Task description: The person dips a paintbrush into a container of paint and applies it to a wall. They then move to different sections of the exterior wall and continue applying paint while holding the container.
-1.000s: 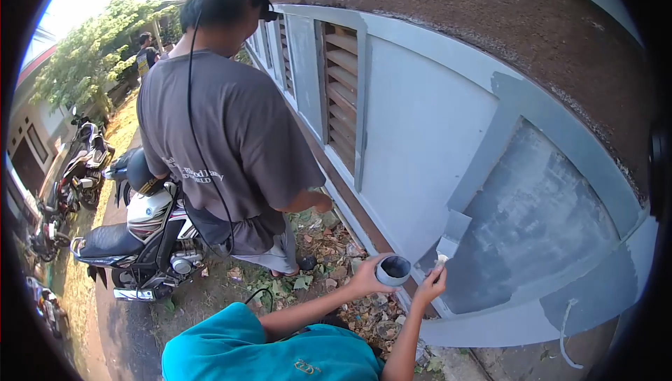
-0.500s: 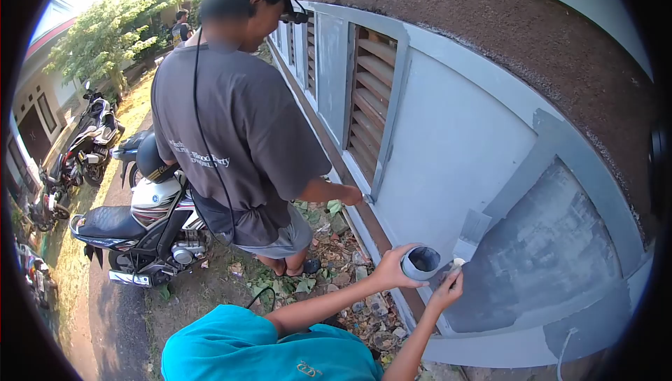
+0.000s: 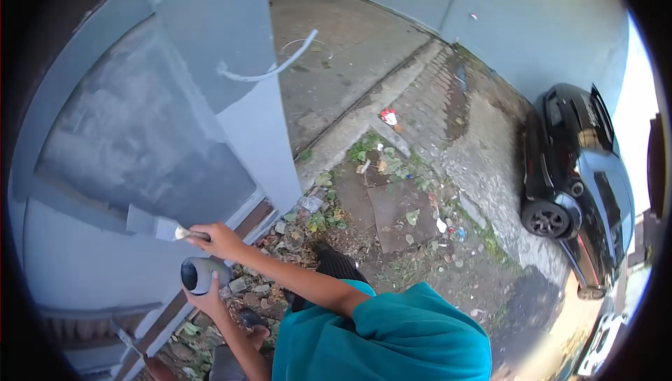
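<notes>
A grey rendered house wall (image 3: 91, 269) filled the left side, with a darker grey painted panel (image 3: 133, 150) set in it. A loose white cable (image 3: 269, 69) hung across the wall corner. Bare concrete paving (image 3: 336, 38) ran behind the corner toward a pale grey boundary wall (image 3: 532, 24). Dry leaves and litter (image 3: 392, 171) covered the dirt ground. A black parked car (image 3: 581, 185) stood in daylight at the right.
</notes>
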The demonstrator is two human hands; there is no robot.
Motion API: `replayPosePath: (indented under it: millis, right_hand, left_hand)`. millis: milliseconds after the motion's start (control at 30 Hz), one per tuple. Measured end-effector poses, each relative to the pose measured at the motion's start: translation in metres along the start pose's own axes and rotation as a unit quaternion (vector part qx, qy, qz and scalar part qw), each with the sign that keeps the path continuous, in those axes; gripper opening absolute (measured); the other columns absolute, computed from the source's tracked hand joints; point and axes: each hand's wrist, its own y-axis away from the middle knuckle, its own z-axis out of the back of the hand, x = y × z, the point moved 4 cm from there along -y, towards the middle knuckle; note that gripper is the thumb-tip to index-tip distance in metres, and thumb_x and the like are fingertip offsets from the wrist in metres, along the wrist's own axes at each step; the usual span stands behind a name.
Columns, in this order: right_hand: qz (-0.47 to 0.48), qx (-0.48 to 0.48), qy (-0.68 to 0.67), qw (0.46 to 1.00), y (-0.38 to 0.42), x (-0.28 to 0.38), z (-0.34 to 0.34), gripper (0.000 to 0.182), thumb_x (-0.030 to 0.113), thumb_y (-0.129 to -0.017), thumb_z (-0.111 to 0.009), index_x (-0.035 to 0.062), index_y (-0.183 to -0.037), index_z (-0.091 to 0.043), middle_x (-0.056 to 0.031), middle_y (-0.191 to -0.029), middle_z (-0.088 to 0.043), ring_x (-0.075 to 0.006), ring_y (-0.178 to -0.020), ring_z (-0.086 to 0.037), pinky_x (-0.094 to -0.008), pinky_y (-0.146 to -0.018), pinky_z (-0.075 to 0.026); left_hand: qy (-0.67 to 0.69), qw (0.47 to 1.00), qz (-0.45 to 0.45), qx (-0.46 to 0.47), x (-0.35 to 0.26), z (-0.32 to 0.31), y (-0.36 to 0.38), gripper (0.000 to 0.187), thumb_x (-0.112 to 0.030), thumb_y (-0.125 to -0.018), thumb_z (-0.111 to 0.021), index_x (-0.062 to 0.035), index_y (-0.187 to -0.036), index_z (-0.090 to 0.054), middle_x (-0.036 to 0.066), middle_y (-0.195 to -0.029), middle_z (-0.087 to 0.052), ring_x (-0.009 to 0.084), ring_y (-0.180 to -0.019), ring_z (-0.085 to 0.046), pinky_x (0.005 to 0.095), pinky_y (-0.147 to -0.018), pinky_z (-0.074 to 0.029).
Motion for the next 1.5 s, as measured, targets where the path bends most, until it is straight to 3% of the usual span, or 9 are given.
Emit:
replayPosePath:
  millis: [33,67,133,300,533,800,1000,1167,1500]
  right_hand:
    - [0.001,-0.002,0.015,1.0,0.007,0.009,0.015,0.033,0.034,-0.088,-0.067,0.005,-0.102,-0.068,-0.0148,-0.068,-0.064,-0.0269,-0.054,-0.057,-0.0356,-0.055,-0.046]
    - [0.073,-0.07,0.06,0.993,0.012,0.009,0.029,0.032,0.035,-0.086,-0.067,0.0055,-0.098,-0.069,-0.0152,-0.071,-0.065,-0.032,-0.06,-0.062,-0.039,-0.057,-0.047]
    - [0.061,-0.084,0.076,0.992,0.023,0.016,0.065,0.03,0.034,-0.082,-0.07,0.0062,-0.093,-0.071,-0.0141,-0.073,-0.067,-0.0334,-0.063,-0.063,-0.04,-0.059,-0.048]
    - [0.054,-0.218,0.138,0.965,0.078,0.043,0.157,0.029,0.033,-0.079,-0.071,0.0063,-0.091,-0.072,-0.0128,-0.074,-0.068,-0.0311,-0.068,-0.065,-0.0396,-0.06,-0.048]
    - [-0.005,-0.436,0.235,0.869,0.223,0.079,0.223,0.03,0.033,-0.078,-0.071,0.0066,-0.092,-0.073,-0.0147,-0.075,-0.068,-0.0329,-0.071,-0.065,-0.0417,-0.063,-0.048]
    - [-0.043,-0.559,0.269,0.783,0.341,0.14,0.224,0.03,0.03,-0.083,-0.07,0.0041,-0.098,-0.071,-0.0152,-0.077,-0.068,-0.0268,-0.067,-0.065,-0.0359,-0.062,-0.048]
    - [-0.139,-0.643,0.218,0.721,0.407,0.162,0.212,0.029,0.027,-0.088,-0.069,0.0015,-0.1,-0.071,-0.0032,-0.069,-0.065,-0.0068,-0.062,-0.055,-0.0268,-0.057,-0.045]
    - [-0.125,-0.684,0.204,0.69,0.423,0.166,0.211,0.031,0.028,-0.087,-0.07,0.0004,-0.101,-0.071,-0.0035,-0.066,-0.063,-0.0079,-0.058,-0.056,-0.0267,-0.055,-0.045]
    - [-0.148,-0.624,0.168,0.748,0.361,0.152,0.225,0.021,0.018,-0.088,-0.069,0.0002,-0.098,-0.071,0.0013,-0.066,-0.06,-0.0041,-0.058,-0.05,-0.0213,-0.051,-0.037]
  left_hand:
    - [-0.037,0.999,0.001,0.018,0.01,-0.007,0.0,0.076,-0.005,-0.06,-0.085,0.0054,-0.127,-0.05,0.018,-0.12,-0.057,0.0257,-0.105,-0.057,0.0371,-0.092,-0.047]
    - [-0.069,0.995,0.069,-0.014,-0.044,-0.03,0.024,0.076,-0.009,-0.061,-0.087,0.0079,-0.126,-0.05,0.021,-0.121,-0.057,0.0268,-0.105,-0.058,0.0392,-0.089,-0.049]
    - [-0.062,0.988,0.037,0.137,0.003,-0.045,0.004,0.075,-0.013,-0.063,-0.087,0.011,-0.124,-0.05,0.023,-0.122,-0.056,0.0267,-0.105,-0.058,0.0416,-0.087,-0.051]
    - [0.05,0.956,-0.092,0.273,-0.017,-0.127,0.025,0.066,-0.006,-0.071,-0.08,0.0077,-0.128,-0.05,0.02,-0.127,-0.054,0.0257,-0.11,-0.058,0.0396,-0.094,-0.048]
    - [0.155,0.814,-0.041,0.558,-0.001,-0.226,0.102,0.07,-0.004,-0.07,-0.08,0.0086,-0.13,-0.046,0.021,-0.131,-0.052,0.0271,-0.114,-0.056,0.0411,-0.097,-0.047]
    - [0.187,0.693,-0.069,0.693,-0.103,-0.247,0.199,0.07,-0.004,-0.066,-0.081,0.006,-0.128,-0.05,0.018,-0.125,-0.056,0.0261,-0.112,-0.057,0.0404,-0.098,-0.045]
    - [0.229,0.604,-0.146,0.749,-0.16,-0.249,0.252,0.075,-0.004,-0.056,-0.085,0.0021,-0.123,-0.052,0.014,-0.117,-0.058,0.0236,-0.107,-0.058,0.0382,-0.096,-0.046]
    - [0.265,0.563,-0.102,0.776,-0.186,-0.242,0.273,0.072,-0.006,-0.056,-0.086,0.0013,-0.119,-0.054,0.012,-0.113,-0.062,0.0214,-0.103,-0.061,0.0361,-0.093,-0.047]
    - [0.266,0.666,-0.101,0.689,-0.194,-0.234,0.195,0.073,-0.017,-0.054,-0.091,0.0005,-0.117,-0.057,0.011,-0.11,-0.066,0.017,-0.102,-0.063,0.034,-0.092,-0.05]
